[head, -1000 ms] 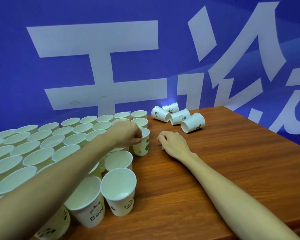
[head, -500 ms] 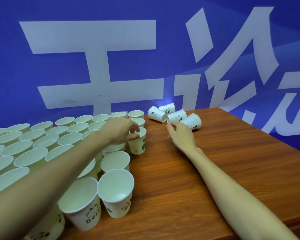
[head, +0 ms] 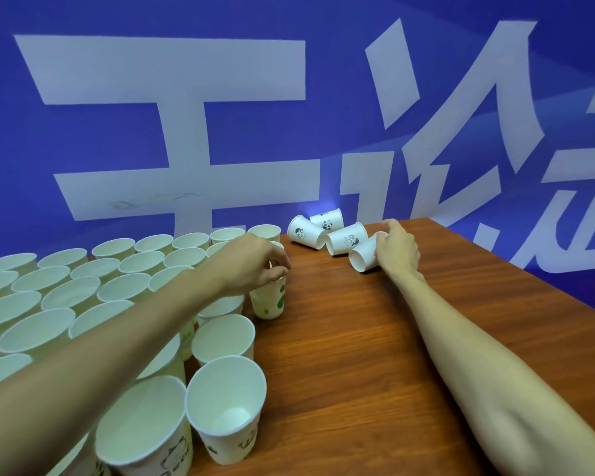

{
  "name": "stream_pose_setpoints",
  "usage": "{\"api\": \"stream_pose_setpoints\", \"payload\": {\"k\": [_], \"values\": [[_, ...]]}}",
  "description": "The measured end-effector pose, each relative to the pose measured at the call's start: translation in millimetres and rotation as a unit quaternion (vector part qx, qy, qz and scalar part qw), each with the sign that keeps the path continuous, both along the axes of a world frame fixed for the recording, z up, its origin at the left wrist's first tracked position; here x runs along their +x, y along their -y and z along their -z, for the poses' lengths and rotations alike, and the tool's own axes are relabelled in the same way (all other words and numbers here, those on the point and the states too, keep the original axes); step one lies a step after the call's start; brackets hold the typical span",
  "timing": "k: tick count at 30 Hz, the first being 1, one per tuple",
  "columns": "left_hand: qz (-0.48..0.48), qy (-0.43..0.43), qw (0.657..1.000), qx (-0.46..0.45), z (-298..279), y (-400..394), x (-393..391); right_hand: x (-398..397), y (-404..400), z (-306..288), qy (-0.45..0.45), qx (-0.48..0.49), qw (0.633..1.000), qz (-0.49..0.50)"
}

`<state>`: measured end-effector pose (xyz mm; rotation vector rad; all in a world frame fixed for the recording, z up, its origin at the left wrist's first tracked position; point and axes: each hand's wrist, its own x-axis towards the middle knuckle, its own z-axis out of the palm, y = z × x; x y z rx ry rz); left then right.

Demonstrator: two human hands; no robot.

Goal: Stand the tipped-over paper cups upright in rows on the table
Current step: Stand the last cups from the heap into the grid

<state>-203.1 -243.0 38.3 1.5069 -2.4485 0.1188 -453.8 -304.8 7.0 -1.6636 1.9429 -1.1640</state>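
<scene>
Several white paper cups stand upright in rows (head: 83,293) across the left of the wooden table (head: 358,338). My left hand (head: 255,262) hovers over the rim of an upright cup with green dots (head: 270,302), fingers curled just above it. At the table's far edge lie tipped-over cups: one with a figure print (head: 303,232), a panda cup (head: 328,221) behind it, and another (head: 346,239). My right hand (head: 395,250) grips the nearest tipped cup (head: 361,257), which lies with its mouth toward me.
A blue wall with large white characters (head: 186,132) rises right behind the table. The table's right edge (head: 529,286) runs diagonally. Two upright cups (head: 227,407) stand close to the near edge.
My right hand has reached forward from the mid-table to the tipped cups and closed round the nearest one. My left hand has stayed over the green-dotted cup.
</scene>
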Motion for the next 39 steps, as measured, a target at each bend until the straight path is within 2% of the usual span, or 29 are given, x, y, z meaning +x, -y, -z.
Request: {"api": "stream_pose_setpoints", "payload": {"k": [5,13,21,31,39], "values": [[0.001,0.006,1.000,0.010,2.7,2.0,-0.3,5.5,-16.7,-20.4,-0.018,0.039,0.999,0.013],[-0.006,0.036,0.999,0.014,0.9,2.9,-5.9,-1.2,3.7,-6.5,-0.038,0.072,0.996,0.028],[-0.017,0.039,0.999,0.016,-8.2,-17.3,-18.7,-20.4,17.1,8.5,-0.008,0.007,1.000,0.016],[-0.044,0.037,0.998,-0.033,-17.3,-49.4,-28.6,2.5,-43.6,-13.4,-0.064,-0.061,0.992,-0.085],[-0.117,0.015,0.993,-0.027,-8.7,-64.7,-11.1,21.4,-79.8,-3.4,-0.206,-0.071,0.956,-0.198]]}}
